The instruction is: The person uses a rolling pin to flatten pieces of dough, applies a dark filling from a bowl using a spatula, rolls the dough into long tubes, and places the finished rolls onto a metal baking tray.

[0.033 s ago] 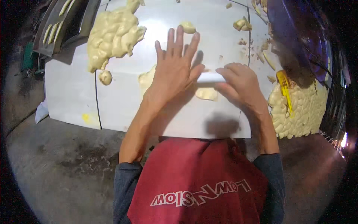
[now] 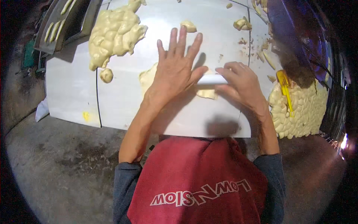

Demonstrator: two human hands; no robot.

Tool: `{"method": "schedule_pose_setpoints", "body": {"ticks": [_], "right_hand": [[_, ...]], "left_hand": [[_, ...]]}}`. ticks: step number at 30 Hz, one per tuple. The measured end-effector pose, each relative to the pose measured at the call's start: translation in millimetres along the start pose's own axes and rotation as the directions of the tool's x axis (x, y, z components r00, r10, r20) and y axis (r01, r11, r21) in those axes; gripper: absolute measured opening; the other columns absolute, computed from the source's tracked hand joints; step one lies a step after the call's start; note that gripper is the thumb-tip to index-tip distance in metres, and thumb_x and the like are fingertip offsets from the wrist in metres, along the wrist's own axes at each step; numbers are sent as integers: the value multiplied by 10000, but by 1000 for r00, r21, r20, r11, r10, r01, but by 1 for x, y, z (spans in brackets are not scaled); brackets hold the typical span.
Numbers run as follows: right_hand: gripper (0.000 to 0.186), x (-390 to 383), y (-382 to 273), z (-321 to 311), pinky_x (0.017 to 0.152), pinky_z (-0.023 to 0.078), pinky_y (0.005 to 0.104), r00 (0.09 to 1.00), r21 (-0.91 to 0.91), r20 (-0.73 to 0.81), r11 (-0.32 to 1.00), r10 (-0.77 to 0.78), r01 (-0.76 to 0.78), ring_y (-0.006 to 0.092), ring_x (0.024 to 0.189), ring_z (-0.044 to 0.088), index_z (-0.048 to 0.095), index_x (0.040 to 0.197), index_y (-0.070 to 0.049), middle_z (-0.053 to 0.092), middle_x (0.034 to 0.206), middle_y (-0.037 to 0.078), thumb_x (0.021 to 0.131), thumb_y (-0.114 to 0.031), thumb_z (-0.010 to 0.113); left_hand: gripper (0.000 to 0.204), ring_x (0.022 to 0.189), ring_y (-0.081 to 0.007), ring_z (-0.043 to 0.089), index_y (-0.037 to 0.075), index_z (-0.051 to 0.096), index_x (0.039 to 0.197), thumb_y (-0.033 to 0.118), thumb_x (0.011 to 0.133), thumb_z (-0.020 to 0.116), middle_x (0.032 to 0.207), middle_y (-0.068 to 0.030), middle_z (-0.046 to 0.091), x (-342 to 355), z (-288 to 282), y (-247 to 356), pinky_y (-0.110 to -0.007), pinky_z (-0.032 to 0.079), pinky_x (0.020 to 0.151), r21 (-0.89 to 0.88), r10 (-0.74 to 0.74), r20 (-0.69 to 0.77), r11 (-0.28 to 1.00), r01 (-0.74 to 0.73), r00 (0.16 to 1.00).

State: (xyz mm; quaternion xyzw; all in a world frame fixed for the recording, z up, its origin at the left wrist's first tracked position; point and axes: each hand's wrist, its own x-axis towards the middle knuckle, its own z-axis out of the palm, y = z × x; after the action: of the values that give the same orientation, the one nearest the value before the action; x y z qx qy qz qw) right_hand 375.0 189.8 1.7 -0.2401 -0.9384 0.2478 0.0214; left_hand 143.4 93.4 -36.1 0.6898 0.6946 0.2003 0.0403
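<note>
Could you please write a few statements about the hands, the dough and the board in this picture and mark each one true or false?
1. The left hand lies flat, fingers spread, on a flattened piece of pale dough. True.
2. The right hand holds a metal knife. False: it grips a white cylindrical roller.
3. A large lumpy heap of pale yellow dough sits at the white board's far left. True.
4. The yellow plastic tool lies under the left hand. False: it rests on the dough pieces at the right.

On the table (image 2: 71, 97), a dough heap (image 2: 113, 35) lies far left, another dough pile (image 2: 298, 112) right, a tray (image 2: 65, 22) beyond.
</note>
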Motion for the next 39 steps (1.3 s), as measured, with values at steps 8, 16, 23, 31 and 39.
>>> {"method": "schedule_pose_setpoints", "body": {"ticks": [8, 16, 23, 31, 39], "right_hand": [[606, -44, -24, 52, 1166, 306, 572, 986, -217, -129, 967, 107, -134, 330, 1475, 381, 494, 1507, -174, 419, 1600, 130, 973, -435, 611], [624, -105, -50, 88, 1113, 305, 524, 971, -243, -237, 968, 6, -65, 244, 1245, 516, 536, 1469, -253, 579, 1318, 53, 891, -384, 731], [567, -72, -45, 42, 1053, 327, 530, 988, -40, -153, 999, 12, -18, 254, 1206, 522, 569, 1454, -182, 589, 1246, 82, 929, -348, 701], [587, 4, -13, 56, 1177, 176, 687, 929, -283, -310, 913, 202, -293, 377, 1518, 277, 482, 1525, -157, 344, 1626, 181, 1019, -447, 547], [571, 87, 30, 35, 1136, 278, 692, 833, -376, -522, 828, 181, -415, 434, 1454, 360, 514, 1497, -172, 406, 1566, 221, 1005, -457, 558]], "left_hand": [[591, 1524, -444, 237, 116, 399, 1563, 369, 1035, 479, 1622, -253, 311, -54, 7, 44, -744, 161, 1157, 82, -141, 65, 987, 135, 988], [653, 1518, -371, 312, 53, 430, 1538, 405, 1007, 573, 1618, -185, 380, -132, -2, 83, -703, 141, 1187, 36, -194, 159, 981, 190, 968], [680, 1540, -360, 272, 98, 420, 1558, 435, 994, 592, 1635, -167, 362, -130, 0, 90, -776, 56, 1151, 197, -240, 24, 953, 230, 971], [588, 1520, -400, 298, 70, 444, 1537, 405, 1054, 478, 1598, -211, 398, -41, 12, 43, -754, 71, 1160, 114, -316, -4, 942, 315, 949], [588, 1490, -532, 237, 58, 419, 1536, 314, 1014, 502, 1563, -335, 350, 56, 34, -13, -824, 66, 1094, 127, -262, -228, 947, 295, 938]]}}
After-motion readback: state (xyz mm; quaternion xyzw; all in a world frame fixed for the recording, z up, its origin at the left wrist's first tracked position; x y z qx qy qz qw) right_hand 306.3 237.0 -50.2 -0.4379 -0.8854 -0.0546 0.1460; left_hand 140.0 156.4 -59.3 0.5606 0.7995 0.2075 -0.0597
